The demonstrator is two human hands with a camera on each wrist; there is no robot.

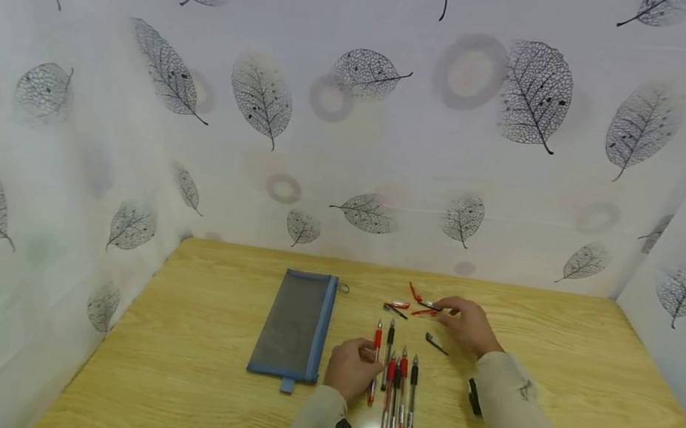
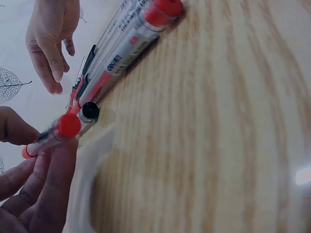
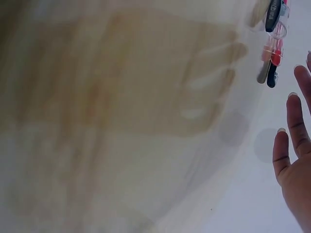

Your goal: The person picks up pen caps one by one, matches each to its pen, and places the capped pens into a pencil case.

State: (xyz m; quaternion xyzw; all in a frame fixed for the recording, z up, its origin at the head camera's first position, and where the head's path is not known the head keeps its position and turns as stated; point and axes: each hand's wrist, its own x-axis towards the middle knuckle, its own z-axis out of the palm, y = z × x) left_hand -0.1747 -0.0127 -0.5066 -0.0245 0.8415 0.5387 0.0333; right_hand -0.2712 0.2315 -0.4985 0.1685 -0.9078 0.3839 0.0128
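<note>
One red pen (image 1: 378,336), far end toward the caps

The left hand (image 1: 352,369) pinches it between thumb and fingers (image 2: 59,179) over the table (image 1: 194,347), left of the other pens (image 1: 414,376). Its long axis runs near to far. Loose caps (image 1: 399,304) lie beyond, far and slightly right; the right hand (image 1: 466,327) is nearer them, fingers loosely extended, apparently gripping nothing.

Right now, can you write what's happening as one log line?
left hand: pinches red pen | right hand: at loose caps, contact unclear | mesh pouch: flat, left of other pens
</note>
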